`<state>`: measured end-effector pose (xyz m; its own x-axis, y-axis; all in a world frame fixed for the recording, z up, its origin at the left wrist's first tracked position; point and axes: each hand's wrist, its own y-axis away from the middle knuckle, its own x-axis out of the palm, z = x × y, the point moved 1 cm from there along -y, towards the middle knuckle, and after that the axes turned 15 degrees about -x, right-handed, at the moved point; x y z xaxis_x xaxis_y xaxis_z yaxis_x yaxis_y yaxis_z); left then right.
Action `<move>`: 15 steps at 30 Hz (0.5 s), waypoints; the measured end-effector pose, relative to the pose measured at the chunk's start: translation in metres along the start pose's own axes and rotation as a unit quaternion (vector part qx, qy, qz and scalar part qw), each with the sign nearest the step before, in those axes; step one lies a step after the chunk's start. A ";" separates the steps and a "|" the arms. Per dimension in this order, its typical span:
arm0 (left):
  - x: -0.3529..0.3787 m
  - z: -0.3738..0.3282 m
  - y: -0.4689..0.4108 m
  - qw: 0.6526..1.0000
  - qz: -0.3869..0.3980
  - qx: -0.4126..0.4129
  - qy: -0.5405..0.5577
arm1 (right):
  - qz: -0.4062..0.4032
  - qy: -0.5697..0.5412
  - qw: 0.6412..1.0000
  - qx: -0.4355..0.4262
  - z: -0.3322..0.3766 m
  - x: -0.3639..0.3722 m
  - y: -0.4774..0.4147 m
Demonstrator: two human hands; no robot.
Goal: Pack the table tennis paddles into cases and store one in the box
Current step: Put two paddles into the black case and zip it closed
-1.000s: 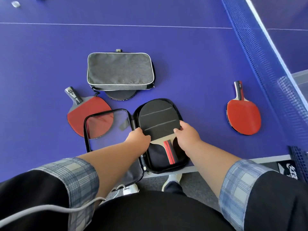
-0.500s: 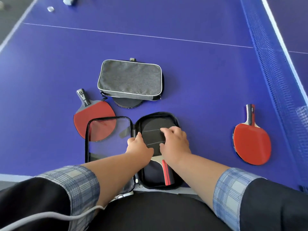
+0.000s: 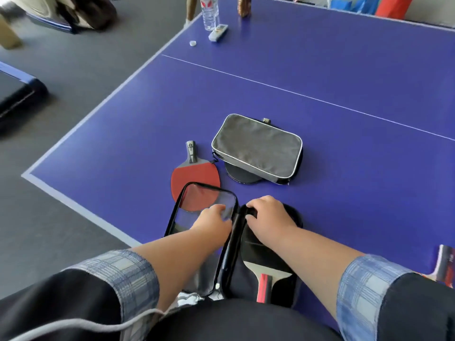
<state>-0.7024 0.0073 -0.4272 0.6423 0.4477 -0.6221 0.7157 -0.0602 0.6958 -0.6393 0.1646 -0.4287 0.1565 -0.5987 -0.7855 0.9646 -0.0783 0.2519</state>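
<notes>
An open black case [image 3: 230,257] lies at the near table edge. Its clear lid [image 3: 197,198] is spread to the left, over part of a red paddle with a grey handle [image 3: 194,174]. The right half holds a black paddle [image 3: 264,279] with a red-and-black handle. My left hand [image 3: 213,222] rests on the lid beside the spine, fingers closed on its edge. My right hand [image 3: 268,219] curls over the case's top rim. A closed grey case [image 3: 257,148] lies on another black paddle [image 3: 242,175]. A third red paddle [image 3: 446,265] shows at the right edge.
A water bottle [image 3: 210,13], a remote [image 3: 218,33] and a small cap [image 3: 192,43] sit at the table's far left corner. The table's left edge [image 3: 81,124] drops to grey floor with dark boxes [image 3: 17,92].
My right hand has left the black paddle's blade and gone to the case's top rim. My left hand has shifted onto the clear lid. The view has swung left.
</notes>
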 end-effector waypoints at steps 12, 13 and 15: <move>-0.107 0.041 -0.113 0.981 -0.004 -0.144 0.128 | 0.006 -0.106 0.982 0.159 0.077 0.031 -0.143; -0.109 0.046 -0.120 0.982 0.014 -0.138 0.130 | 0.006 -0.099 0.978 0.184 0.081 0.036 -0.150; -0.113 0.053 -0.137 0.984 0.035 -0.116 0.131 | -0.016 -0.092 0.969 0.227 0.086 0.044 -0.164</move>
<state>-0.8581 -0.0826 -0.4710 0.5735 0.6669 -0.4758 0.5703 0.0919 0.8163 -0.8086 0.0825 -0.4553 0.0471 -0.7196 -0.6928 0.7686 -0.4168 0.4853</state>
